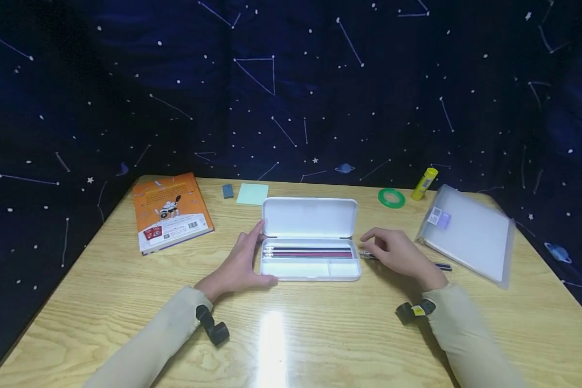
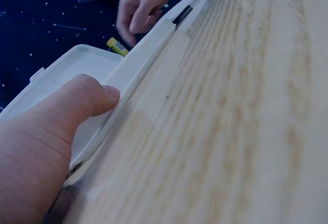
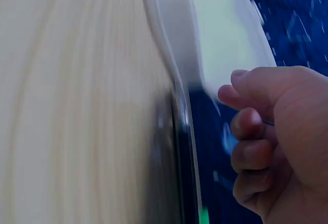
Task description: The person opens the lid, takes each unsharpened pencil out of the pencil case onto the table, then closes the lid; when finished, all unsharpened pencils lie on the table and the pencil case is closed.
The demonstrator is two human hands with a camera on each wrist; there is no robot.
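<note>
A white pencil case (image 1: 310, 279) lies with its lid (image 1: 310, 217) raised; several dark and red pencils (image 1: 307, 252) lie in its long rear compartment. My left hand (image 1: 244, 264) grips the case's left end, thumb at the front corner and fingers by the hinge side; the left wrist view shows the thumb on the rim. Just right of the case, my right hand (image 1: 397, 250) hovers with fingers loosely curled and nothing between them. Below it lie dark pencils (image 1: 443, 267) on the table, partly hidden by the hand and blurred in the right wrist view.
An orange book (image 1: 172, 207) lies at the back left, near a small blue eraser (image 1: 228, 191) and pale green paper (image 1: 252, 194). Green tape (image 1: 391, 198), a yellow glue stick (image 1: 424, 183) and a clear folder (image 1: 470, 237) are at the right.
</note>
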